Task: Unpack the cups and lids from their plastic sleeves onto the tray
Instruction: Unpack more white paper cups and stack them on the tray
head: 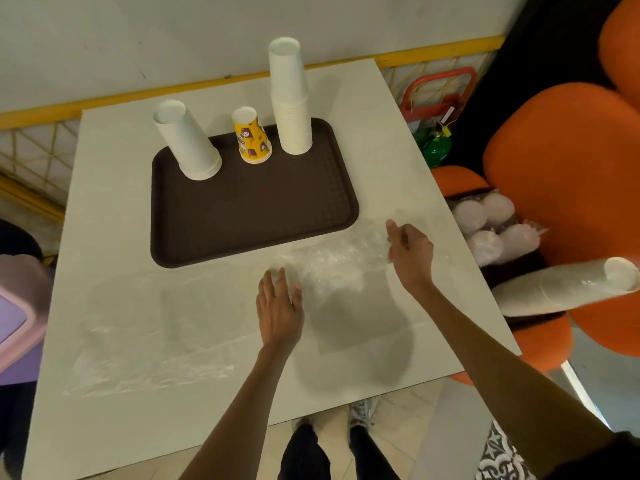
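A brown tray (pixel 249 216) lies on the white table and carries three upside-down stacks: white cups (pixel 188 142) at the left, yellow printed cups (pixel 251 136) in the middle, a tall white stack (pixel 291 98) at the right. An empty crumpled clear sleeve (pixel 336 265) lies just in front of the tray's right corner. My left hand (pixel 278 306) rests flat on its near left end, fingers straight. At the sleeve's right end my right hand (pixel 410 252) has its fingers curled and seems to pinch the plastic. Another flat empty sleeve (pixel 149 341) lies at the table's near left.
Orange chairs (pixel 568 174) stand at the right. One holds sleeved lids (pixel 495 226) and a sleeved stack of white cups (pixel 568 289) lying on its side. A pink and purple bin (pixel 17 313) sits at the left edge. The wall is close behind the table.
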A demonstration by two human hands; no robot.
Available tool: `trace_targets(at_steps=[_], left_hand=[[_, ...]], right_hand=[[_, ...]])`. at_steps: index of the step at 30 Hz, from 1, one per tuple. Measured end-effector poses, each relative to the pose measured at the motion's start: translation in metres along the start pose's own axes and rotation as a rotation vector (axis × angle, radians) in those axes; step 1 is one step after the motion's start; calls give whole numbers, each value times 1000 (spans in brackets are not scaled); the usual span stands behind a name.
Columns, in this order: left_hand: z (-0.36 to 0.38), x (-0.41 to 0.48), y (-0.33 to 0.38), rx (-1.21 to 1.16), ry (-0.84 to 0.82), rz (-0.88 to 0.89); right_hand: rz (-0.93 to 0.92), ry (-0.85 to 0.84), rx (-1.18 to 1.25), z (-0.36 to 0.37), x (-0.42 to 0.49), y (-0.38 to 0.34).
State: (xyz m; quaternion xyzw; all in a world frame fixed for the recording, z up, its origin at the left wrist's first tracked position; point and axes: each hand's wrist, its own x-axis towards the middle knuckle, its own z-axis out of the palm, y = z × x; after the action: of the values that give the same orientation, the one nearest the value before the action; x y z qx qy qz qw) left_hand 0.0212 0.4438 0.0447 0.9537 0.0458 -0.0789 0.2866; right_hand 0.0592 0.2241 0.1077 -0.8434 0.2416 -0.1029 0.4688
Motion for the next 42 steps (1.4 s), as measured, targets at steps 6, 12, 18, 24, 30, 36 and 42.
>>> trace_targets(at_steps=[6,12,18,24,30,36,42], left_hand=[[5,-7,-21,176,-81,-32],[3,-12,-24,233,-85,-29],[-1,-13,-11,208,71,-25],[6,-9,-6,138,42,19],[13,-11,-10,165,-50,-13],[15,-11,-10,183,-63,-47],[12,-8,-3,200,-59,-69]], right_hand=[[-316,86,-38,-12,3,15],[-283,-3,-247,-24,1,49],[372,-169,171,-34,21,29],[567,-472,108,-36,41,14],[498,-512,173,-26,40,18],[250,-359,118,-27,43,27],[275,-452,10,-37,42,34]])
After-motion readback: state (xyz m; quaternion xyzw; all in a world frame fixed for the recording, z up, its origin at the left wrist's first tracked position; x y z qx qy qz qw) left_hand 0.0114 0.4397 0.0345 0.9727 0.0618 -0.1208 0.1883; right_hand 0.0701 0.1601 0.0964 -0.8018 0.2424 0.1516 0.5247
